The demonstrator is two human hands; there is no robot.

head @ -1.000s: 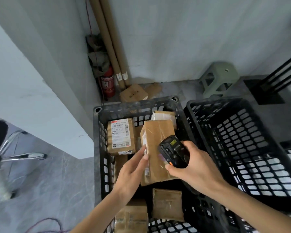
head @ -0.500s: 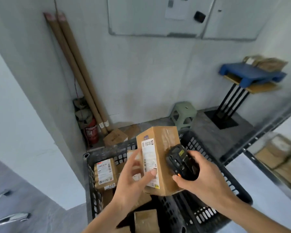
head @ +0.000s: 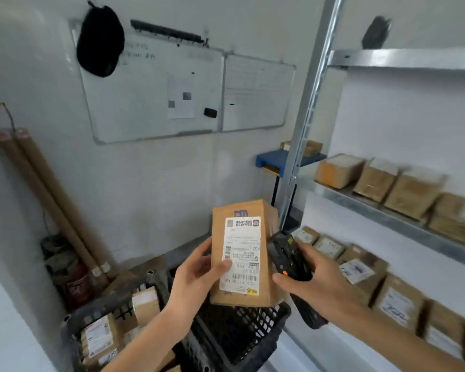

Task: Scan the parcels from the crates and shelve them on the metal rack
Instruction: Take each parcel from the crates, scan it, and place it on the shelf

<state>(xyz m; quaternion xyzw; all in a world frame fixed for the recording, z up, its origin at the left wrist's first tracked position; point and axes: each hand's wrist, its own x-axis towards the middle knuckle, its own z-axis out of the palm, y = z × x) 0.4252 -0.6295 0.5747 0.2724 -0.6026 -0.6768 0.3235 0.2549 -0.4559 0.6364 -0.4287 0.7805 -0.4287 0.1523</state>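
While the parcel [head: 239, 253] is held upright at centre frame above the crates, it depends chiefly on the left hand [head: 196, 275], whose thumb presses the white label [head: 240, 255] and whose fingers pass behind the box, out of sight.

Risks, as judged:
- Thumb lies on the label's lower left edge, close to a barcode; a scan could miss if the code is covered.
- Grip is one-sided; the parcel could slip and drop back into the black crates [head: 234, 336] below.
- Right hand [head: 317, 283] is wrapped round the black scanner [head: 287, 256], which lies just beside the parcel's right face, perhaps touching; with this hand occupied, shelving falls to the left hand alone.
- Label reads upside down from this view; the scanner may need re-aiming.

Room, left to right:
- Cardboard tubes [head: 46, 194] lean against the wall at left; a red extinguisher [head: 78, 285] stands at their foot, partly blurred.
- Lower left: a crate holding further labelled parcels [head: 100, 339].
- Upper left: a black bag [head: 100, 40] hangs over a whiteboard [head: 156, 89]; a second board adjoins to its right.
- Centre right: a blue stand [head: 273, 158] behind the rack's upright.
- Right: the metal rack [head: 387, 210], with parcels already lined along its middle and lower shelves; the top shelf shows only its edge.
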